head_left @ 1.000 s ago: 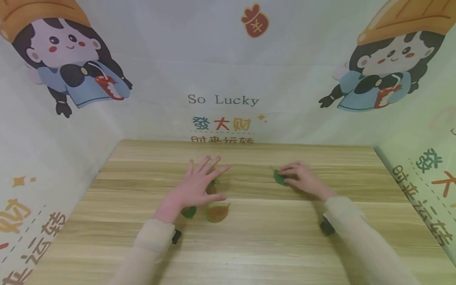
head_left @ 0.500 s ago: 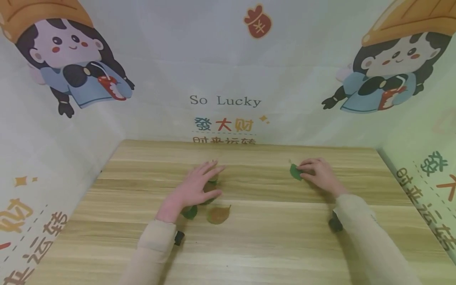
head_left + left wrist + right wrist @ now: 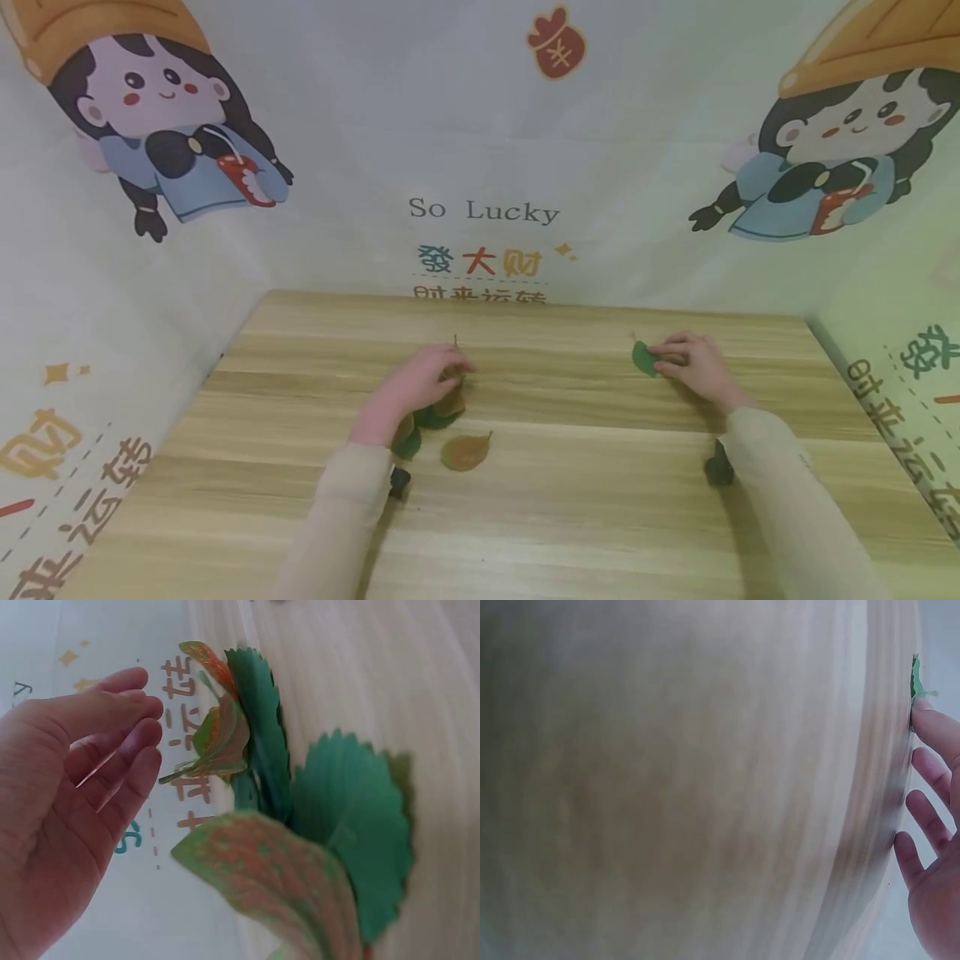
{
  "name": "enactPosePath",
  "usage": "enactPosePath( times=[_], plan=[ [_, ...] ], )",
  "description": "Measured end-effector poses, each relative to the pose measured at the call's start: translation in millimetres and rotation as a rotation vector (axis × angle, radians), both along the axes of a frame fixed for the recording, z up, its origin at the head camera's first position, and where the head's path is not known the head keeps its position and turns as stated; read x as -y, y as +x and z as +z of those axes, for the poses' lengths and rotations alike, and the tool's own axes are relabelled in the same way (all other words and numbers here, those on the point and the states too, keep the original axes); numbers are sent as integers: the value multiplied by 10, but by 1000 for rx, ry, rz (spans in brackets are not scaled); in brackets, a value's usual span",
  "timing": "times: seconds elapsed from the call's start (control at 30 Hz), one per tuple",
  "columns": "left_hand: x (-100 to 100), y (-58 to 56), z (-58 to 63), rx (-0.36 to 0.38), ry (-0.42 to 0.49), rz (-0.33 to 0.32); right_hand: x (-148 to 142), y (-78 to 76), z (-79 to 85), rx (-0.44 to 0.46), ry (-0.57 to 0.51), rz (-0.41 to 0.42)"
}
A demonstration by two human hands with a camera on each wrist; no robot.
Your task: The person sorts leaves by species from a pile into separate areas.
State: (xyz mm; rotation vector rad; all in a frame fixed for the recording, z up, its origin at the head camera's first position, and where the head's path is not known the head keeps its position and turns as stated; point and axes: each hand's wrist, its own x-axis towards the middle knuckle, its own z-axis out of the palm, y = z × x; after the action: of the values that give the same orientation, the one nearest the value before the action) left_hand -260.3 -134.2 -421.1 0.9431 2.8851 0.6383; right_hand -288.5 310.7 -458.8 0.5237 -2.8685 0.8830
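Tabletop [image 3: 570,500] wood-grained, smooth, faint sheen; leaves [image 3: 356,817] matt, veined; sleeves [image 3: 798,500] matt cloth; printed backdrop [image 3: 480,150] smooth, cloth-like.

A green leaf [image 3: 642,358], apparently pinched, sits well apart from overlapping toothed green and orange-brown leaves [image 3: 438,417].

From above the near side of the wooden table [image 3: 570,517], the head view faces forward and down, reaching the printed backdrop [image 3: 480,150] behind it. Close over the table, the left wrist view, rolled sideways, faces that backdrop, sharing the leaf cluster [image 3: 349,802] with the head view. Low over the table, the right wrist view shares the right hand [image 3: 697,367] and green leaf [image 3: 643,359].
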Motion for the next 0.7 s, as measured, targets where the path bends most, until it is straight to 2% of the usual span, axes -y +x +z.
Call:
enactPosePath(
  times=[0.23,0.4,0.57,0.7],
  plan=[
    [-85,-122,-52,75,-55,47,34,32,65,37,0,-16],
    [-160,-168,-101,108,-92,109,35,42,69,38,-15,-14],
    [-210,-185,-109,102,-106,151,40,45,77,55,-16,-11],
    [-241,-215,-45,84,-82,159,43,60,92,73,-16,-17]
  ],
)
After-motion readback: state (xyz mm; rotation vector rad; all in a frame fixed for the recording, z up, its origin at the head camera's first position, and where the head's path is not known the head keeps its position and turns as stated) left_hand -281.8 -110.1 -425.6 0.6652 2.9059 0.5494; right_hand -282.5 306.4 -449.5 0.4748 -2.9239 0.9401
